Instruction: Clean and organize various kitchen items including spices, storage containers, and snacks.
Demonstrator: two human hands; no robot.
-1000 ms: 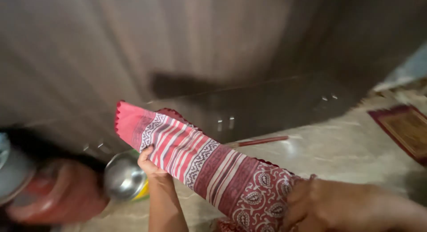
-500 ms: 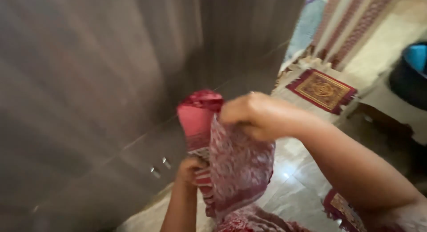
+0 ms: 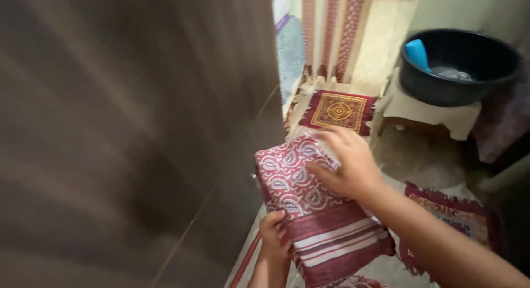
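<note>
Folded smaller now than half a second ago, no longer held up tall: red patterned soft cloth with white stripes (image 3: 314, 210), flat in front of the blurry dark wooden door (image 3: 127, 139). Left hand (image 3: 274, 233) pinching the lower edge, arm cut off below. Right hand (image 3: 345, 164) open, pressing flat on top. Farther right, round black plastic tub (image 3: 461, 67) on the floor.
</note>
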